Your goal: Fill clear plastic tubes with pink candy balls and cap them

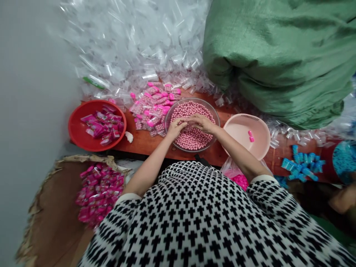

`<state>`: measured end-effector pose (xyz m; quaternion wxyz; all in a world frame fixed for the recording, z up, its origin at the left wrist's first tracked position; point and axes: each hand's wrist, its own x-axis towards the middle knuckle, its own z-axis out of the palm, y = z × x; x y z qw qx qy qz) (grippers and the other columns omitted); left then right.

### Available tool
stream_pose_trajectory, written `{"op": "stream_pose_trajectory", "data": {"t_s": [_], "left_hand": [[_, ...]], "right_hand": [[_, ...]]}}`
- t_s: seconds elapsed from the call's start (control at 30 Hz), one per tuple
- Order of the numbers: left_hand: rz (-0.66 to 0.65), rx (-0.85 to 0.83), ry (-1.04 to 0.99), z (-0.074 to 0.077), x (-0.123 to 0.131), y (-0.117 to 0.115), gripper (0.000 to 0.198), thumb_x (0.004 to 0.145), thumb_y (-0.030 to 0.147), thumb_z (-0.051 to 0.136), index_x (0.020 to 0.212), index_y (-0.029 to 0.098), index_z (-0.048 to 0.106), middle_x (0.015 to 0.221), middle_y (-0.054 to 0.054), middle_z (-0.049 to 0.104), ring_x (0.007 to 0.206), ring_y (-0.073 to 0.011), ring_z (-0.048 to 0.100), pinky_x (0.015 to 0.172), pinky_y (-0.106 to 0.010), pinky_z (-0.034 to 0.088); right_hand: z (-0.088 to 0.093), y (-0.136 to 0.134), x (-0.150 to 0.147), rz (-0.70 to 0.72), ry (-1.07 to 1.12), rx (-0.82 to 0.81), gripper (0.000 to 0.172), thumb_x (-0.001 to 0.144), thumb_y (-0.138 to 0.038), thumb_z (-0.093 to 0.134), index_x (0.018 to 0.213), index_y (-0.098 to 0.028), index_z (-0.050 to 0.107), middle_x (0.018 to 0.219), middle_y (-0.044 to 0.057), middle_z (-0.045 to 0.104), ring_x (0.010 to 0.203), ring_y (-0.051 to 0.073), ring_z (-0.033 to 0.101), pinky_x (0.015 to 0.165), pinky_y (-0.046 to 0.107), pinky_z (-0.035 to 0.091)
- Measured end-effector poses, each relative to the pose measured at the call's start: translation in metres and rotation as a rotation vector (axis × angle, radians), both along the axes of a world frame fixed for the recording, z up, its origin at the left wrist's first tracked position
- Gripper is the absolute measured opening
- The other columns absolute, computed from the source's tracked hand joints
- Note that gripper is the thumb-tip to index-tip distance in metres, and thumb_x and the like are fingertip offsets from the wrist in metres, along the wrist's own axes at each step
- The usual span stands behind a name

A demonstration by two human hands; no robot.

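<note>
A clear glass bowl [214, 118] full of small pink balls [191, 138] stands on the wooden table in front of me. Both hands are over it. My left hand [175, 128] rests on the balls with its fingers curled. My right hand [202, 122] meets it fingertip to fingertip, fingers bent as if pinching; what they hold is too small to make out. Small clear packets with pink tops [154, 105] lie just behind the bowl to the left.
A red bowl [76, 128] of pink wrapped packets is at left, a pink basin [240, 129] with two pink pieces at right. A heap of empty clear bags [133, 44] and a green sack [278, 55] fill the back. Blue pieces [303, 167] lie right; a sack of pink packets [98, 193] sits below.
</note>
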<state>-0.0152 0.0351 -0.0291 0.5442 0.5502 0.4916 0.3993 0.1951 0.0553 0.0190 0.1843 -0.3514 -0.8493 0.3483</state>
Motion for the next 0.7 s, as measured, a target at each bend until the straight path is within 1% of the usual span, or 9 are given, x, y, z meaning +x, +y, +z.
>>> {"op": "stream_pose_trajectory", "data": {"t_s": [0.07, 0.13, 0.23, 0.3, 0.37, 0.47, 0.57, 0.63, 0.7], "left_hand": [[-0.059, 0.026, -0.015, 0.002, 0.000, 0.007, 0.031, 0.078, 0.043, 0.066, 0.096, 0.018, 0.070, 0.103, -0.006, 0.070, 0.103, -0.0224, 0.062, 0.097, -0.039, 0.047], [-0.088, 0.062, -0.009, 0.004, -0.001, 0.014, 0.033, 0.077, 0.044, 0.067, 0.097, 0.018, 0.072, 0.109, -0.008, 0.070, 0.109, -0.0237, 0.060, 0.103, -0.042, 0.043], [-0.083, 0.091, 0.001, 0.006, -0.002, 0.018, 0.035, 0.077, 0.045, 0.068, 0.099, 0.018, 0.073, 0.121, -0.010, 0.066, 0.120, -0.0252, 0.055, 0.110, -0.044, 0.037], [-0.075, 0.080, -0.015, 0.006, -0.002, 0.016, 0.038, 0.075, 0.045, 0.070, 0.101, 0.018, 0.072, 0.123, -0.010, 0.065, 0.122, -0.0253, 0.054, 0.110, -0.044, 0.037], [-0.081, 0.025, -0.069, 0.005, 0.000, 0.011, 0.042, 0.071, 0.044, 0.073, 0.103, 0.017, 0.071, 0.115, -0.009, 0.068, 0.113, -0.0248, 0.059, 0.104, -0.043, 0.043], [-0.070, -0.099, -0.173, 0.004, 0.004, 0.004, 0.043, 0.066, 0.044, 0.075, 0.097, 0.016, 0.068, 0.100, -0.007, 0.070, 0.095, -0.0220, 0.065, 0.090, -0.040, 0.052], [-0.034, -0.173, -0.236, 0.002, 0.008, 0.002, 0.042, 0.061, 0.042, 0.077, 0.091, 0.016, 0.065, 0.094, -0.006, 0.069, 0.088, -0.0193, 0.064, 0.083, -0.036, 0.054], [-0.040, -0.198, -0.244, 0.002, 0.009, 0.003, 0.043, 0.058, 0.041, 0.079, 0.089, 0.016, 0.063, 0.092, -0.005, 0.068, 0.087, -0.0183, 0.064, 0.081, -0.034, 0.053], [-0.041, -0.205, -0.224, 0.004, 0.009, 0.004, 0.044, 0.058, 0.042, 0.078, 0.089, 0.016, 0.062, 0.092, -0.005, 0.068, 0.086, -0.0180, 0.064, 0.081, -0.034, 0.053]], "right_hand": [[-0.002, 0.006, -0.003, 0.000, -0.041, 0.004, 0.035, 0.093, -0.029, 0.050, 0.126, -0.021, 0.061, 0.107, 0.011, 0.064, 0.100, 0.023, 0.058, 0.089, 0.037, 0.047], [-0.003, 0.009, -0.004, -0.021, -0.039, -0.014, 0.034, 0.091, -0.028, 0.053, 0.123, -0.019, 0.062, 0.106, 0.011, 0.065, 0.098, 0.022, 0.058, 0.088, 0.036, 0.046], [-0.004, 0.011, -0.006, -0.081, 0.022, -0.092, 0.027, 0.088, -0.029, 0.057, 0.111, -0.017, 0.065, 0.101, 0.008, 0.068, 0.090, 0.019, 0.059, 0.082, 0.031, 0.046], [-0.004, 0.010, -0.007, -0.133, 0.075, -0.168, 0.021, 0.086, -0.032, 0.059, 0.098, -0.016, 0.065, 0.092, 0.006, 0.068, 0.082, 0.017, 0.059, 0.075, 0.028, 0.046], [-0.004, 0.007, -0.009, -0.185, 0.126, -0.248, 0.021, 0.082, -0.035, 0.063, 0.089, -0.016, 0.062, 0.085, 0.004, 0.067, 0.077, 0.016, 0.059, 0.070, 0.027, 0.045], [-0.003, 0.000, -0.012, -0.283, 0.219, -0.369, 0.029, 0.075, -0.043, 0.068, 0.084, -0.017, 0.058, 0.079, 0.001, 0.064, 0.070, 0.015, 0.059, 0.064, 0.026, 0.046], [0.000, -0.007, -0.014, -0.380, 0.334, -0.476, 0.035, 0.074, -0.050, 0.067, 0.081, -0.018, 0.056, 0.073, -0.001, 0.061, 0.066, 0.014, 0.058, 0.060, 0.025, 0.048], [0.002, -0.011, -0.014, -0.410, 0.375, -0.504, 0.036, 0.073, -0.051, 0.069, 0.081, -0.018, 0.058, 0.073, -0.001, 0.061, 0.066, 0.014, 0.058, 0.061, 0.025, 0.049], [0.003, -0.016, -0.011, -0.437, 0.399, -0.515, 0.038, 0.071, -0.051, 0.071, 0.086, -0.018, 0.062, 0.076, 0.000, 0.063, 0.066, 0.013, 0.058, 0.062, 0.025, 0.050]]}}
